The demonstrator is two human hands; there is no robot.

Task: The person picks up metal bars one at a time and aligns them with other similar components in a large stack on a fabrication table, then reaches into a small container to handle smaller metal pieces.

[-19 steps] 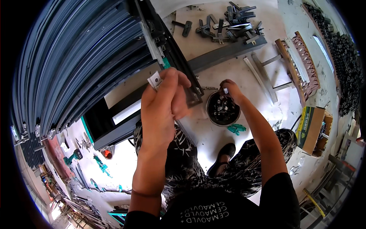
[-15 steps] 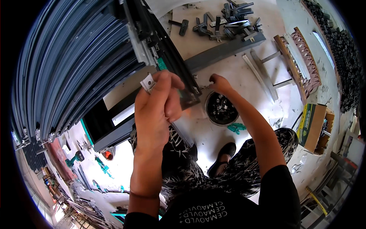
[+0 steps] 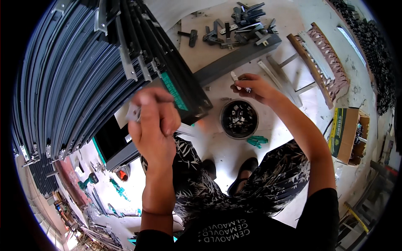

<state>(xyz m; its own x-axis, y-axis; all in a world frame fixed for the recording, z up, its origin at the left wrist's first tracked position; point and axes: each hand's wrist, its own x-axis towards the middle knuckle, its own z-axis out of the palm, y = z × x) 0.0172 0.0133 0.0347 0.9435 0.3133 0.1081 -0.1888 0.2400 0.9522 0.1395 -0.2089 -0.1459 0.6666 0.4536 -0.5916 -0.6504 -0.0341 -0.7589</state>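
Pinched in my left hand (image 3: 154, 119), in front of the stacked dark metal profiles (image 3: 79, 79), is a small silvery metal piece (image 3: 134, 112); both are smeared by motion. My right hand (image 3: 257, 88) is closed above the floor, beyond the bucket. A small pale flat metal strip (image 3: 234, 77) sticks out past its fingertips, and some small dark and shiny bits show under its fingers. Between my hands and my feet stands a round dark bucket (image 3: 222, 127) with many small metal parts (image 3: 240, 118) in it.
A dark frame with a green label (image 3: 175, 90) juts out at the left. A grey beam (image 3: 238, 60) lies beyond the bucket, with a pile of dark metal brackets (image 3: 243, 25) behind it. Green gloves (image 3: 257, 141) lie beside the bucket; an open cardboard box (image 3: 346, 136) stands right.
My right hand has risen and moved right from near the bucket's far rim, now with the pale strip showing in it. My left hand has moved left and lower with its metal piece.
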